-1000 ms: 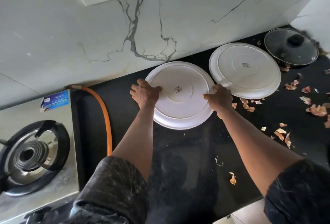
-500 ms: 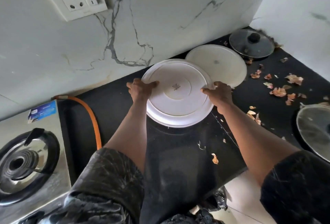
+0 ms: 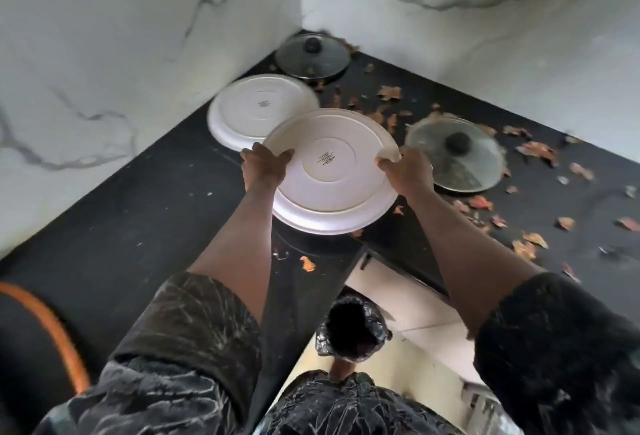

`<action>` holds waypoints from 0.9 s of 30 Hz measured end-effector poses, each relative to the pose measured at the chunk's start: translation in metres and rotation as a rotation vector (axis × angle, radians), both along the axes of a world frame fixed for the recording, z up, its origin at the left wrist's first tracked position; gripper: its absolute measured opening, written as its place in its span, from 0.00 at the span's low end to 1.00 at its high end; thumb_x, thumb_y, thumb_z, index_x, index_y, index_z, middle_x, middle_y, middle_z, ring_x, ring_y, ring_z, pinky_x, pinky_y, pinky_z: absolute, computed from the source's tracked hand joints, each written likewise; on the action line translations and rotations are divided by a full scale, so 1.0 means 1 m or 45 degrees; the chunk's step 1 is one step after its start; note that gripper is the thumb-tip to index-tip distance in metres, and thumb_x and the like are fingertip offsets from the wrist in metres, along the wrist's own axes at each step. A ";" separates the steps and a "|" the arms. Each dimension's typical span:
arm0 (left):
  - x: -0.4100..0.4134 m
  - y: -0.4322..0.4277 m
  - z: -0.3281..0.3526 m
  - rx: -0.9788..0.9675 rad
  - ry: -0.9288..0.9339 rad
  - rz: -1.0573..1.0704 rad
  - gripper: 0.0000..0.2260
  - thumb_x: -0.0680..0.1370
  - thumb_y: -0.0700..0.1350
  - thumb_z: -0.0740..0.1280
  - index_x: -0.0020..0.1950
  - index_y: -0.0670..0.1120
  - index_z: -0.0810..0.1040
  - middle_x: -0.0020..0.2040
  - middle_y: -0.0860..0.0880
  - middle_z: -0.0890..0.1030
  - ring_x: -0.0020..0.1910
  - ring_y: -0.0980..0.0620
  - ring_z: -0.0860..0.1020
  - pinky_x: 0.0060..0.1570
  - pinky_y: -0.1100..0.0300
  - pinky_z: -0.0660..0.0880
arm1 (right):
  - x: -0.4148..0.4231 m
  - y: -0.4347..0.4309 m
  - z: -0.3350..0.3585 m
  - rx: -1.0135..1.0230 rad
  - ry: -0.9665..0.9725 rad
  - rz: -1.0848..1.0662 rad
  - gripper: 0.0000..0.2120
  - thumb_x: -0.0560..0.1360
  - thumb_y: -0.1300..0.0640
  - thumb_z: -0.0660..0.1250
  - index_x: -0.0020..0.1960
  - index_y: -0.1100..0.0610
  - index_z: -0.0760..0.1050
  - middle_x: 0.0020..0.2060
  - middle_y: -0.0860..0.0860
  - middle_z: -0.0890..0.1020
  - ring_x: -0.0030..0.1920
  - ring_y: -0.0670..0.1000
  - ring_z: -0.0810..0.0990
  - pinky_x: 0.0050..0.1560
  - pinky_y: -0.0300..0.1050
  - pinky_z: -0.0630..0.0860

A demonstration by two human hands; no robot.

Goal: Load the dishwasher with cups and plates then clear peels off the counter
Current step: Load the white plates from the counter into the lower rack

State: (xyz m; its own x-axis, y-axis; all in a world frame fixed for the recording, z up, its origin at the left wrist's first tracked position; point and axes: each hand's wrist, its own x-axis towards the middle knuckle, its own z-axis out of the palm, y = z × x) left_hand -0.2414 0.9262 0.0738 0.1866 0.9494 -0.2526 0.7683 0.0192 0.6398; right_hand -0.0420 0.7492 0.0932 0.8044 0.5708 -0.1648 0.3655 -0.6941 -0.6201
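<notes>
Plate (image 3: 332, 171), upturned, gripped at opposite rims by left hand (image 3: 263, 166) and right hand (image 3: 407, 171); probably rigid, smooth, breakable ceramic, best held two-handed by the rim

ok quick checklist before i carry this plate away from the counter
1. Grip: left hand and right hand grip opposite rims of the held plate - ok.
2. Clear of the second plate: the two overlap in view, touching or apart - cannot tell.
3. Clear of the glass lid beside the right hand: very close - cannot tell.
4. Top face empty: the held plate is underside up, so its top face is hidden - cannot tell.
5. Is the counter free of peels: many lie scattered - not ok.
</notes>
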 end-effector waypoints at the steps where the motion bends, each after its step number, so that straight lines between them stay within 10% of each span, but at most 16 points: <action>1: 0.017 -0.009 0.001 0.023 0.011 -0.060 0.35 0.75 0.63 0.69 0.70 0.38 0.67 0.68 0.37 0.68 0.66 0.36 0.72 0.66 0.44 0.70 | 0.010 -0.016 0.000 -0.012 -0.013 -0.046 0.28 0.76 0.43 0.70 0.68 0.59 0.75 0.62 0.59 0.80 0.63 0.62 0.77 0.65 0.57 0.73; 27: 0.299 -0.443 0.021 0.391 -0.065 -1.540 0.32 0.81 0.61 0.60 0.71 0.35 0.67 0.68 0.37 0.69 0.65 0.37 0.73 0.64 0.47 0.70 | 0.036 -0.510 0.005 -0.075 -0.084 -1.356 0.24 0.82 0.47 0.62 0.75 0.56 0.67 0.63 0.65 0.71 0.65 0.68 0.73 0.66 0.55 0.70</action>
State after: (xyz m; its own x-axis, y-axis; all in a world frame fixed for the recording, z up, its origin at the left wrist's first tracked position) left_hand 0.0577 0.4828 0.0951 0.9834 0.1805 -0.0180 0.1632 -0.8369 0.5225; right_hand -0.0056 0.2391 0.0977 0.8924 -0.4384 -0.1069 -0.4149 -0.7042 -0.5762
